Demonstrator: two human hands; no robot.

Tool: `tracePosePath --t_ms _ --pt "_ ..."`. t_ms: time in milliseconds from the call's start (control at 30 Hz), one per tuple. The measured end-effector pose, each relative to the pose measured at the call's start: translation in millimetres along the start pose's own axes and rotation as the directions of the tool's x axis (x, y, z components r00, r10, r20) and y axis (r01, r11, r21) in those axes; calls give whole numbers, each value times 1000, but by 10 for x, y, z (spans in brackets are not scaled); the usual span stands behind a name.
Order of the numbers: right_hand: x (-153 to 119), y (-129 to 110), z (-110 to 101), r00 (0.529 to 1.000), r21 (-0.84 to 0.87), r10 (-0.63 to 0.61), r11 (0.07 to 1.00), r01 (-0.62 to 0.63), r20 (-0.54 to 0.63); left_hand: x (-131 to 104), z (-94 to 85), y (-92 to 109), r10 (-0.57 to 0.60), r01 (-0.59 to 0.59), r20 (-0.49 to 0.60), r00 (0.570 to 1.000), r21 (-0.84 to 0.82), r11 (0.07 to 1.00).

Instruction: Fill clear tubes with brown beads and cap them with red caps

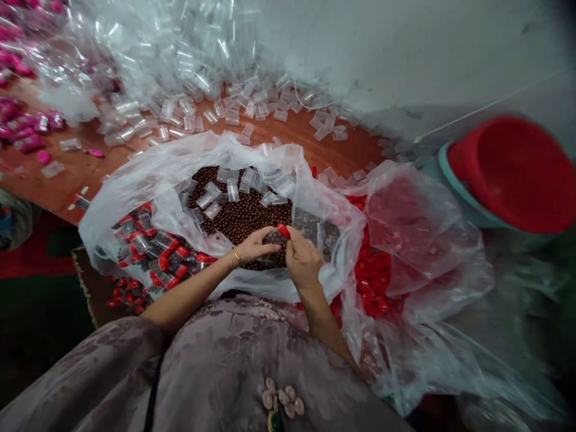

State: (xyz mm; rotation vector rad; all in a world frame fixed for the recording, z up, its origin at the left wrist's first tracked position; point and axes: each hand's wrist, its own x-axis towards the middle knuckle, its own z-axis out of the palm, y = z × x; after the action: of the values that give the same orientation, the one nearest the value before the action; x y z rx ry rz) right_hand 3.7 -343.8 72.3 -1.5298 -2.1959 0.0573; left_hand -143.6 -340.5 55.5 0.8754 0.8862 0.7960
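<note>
Over a white plastic bag (pixel 121 180) of small brown balls (pixel 245 221), my two hands meet. My left hand (pixel 254 246), with a yellow bangle at the wrist, is closed round a small clear container (pixel 273 238) that looks dark inside. At the container's right end, the fingers of my right hand (pixel 304 259) pinch a red cap (pixel 283 231); whether it is fully seated I cannot tell. Several open clear containers (pixel 232 189) lie on the balls. To the left, red-capped containers (pixel 168 255) are piled up.
Loose clear containers (pixel 180 111) heap along the back of the reddish table (pixel 355 150). Red caps (pixel 373 276) fill a clear bag (pixel 441 270) on the right. Beyond it stands a red bucket (pixel 517 174). Pink packages (pixel 27 135) lie far left.
</note>
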Motion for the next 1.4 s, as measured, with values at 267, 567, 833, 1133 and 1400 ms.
tracePosePath --t_ms 267,567,833,1133,1400 --pt "-47 -8 -28 998 110 -54 993 51 27 -8 44 -16 61 -49 -95 994 120 992" --pt "-50 39 -99 990 485 -7 872 -64 144 1 -107 68 124 -126 29 992 360 925" --pt "160 -62 -84 923 771 343 536 -345 175 -39 21 290 -18 -152 258 966 624 766" --pt "207 -19 93 806 689 141 448 -570 574 -134 312 207 -75 -55 104 992 871 488" --pt "-70 -165 251 826 695 280 447 -563 488 -202 284 72 -149 -22 83 985 927 374"
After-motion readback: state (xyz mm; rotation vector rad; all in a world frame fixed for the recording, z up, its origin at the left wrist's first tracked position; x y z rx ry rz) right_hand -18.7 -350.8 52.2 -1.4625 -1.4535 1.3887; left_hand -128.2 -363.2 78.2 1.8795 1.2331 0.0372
